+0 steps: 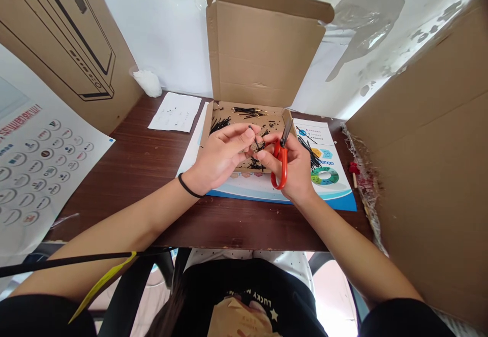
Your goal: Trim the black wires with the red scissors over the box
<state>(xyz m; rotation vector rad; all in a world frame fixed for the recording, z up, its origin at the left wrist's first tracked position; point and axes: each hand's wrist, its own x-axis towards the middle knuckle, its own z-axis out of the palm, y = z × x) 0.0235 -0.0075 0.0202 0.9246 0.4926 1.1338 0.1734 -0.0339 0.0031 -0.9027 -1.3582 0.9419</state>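
My left hand (224, 155), with a black band round the wrist, pinches a short thin black stick (256, 142) between thumb and fingers. Against it on the right is my right hand (295, 166), its thumb and fingertips close to the stick's lower end; whether they touch it I cannot tell. Red-handled scissors (283, 166) are hooked in my right hand, blades pointing up. Both hands are over an open cardboard box (236, 104). Inside it lie black sticks with gold-coloured tips (249, 112), more black sticks (220, 124) at the left, and scattered black scraps.
Under the box is a printed sheet (339, 194), with loose black sticks (310, 154) at its right. White paper (175, 112) with black bits lies at the left on the dark table (229, 222). Large cardboard (430, 149) stands on the right, a big carton (72, 37) on the left.
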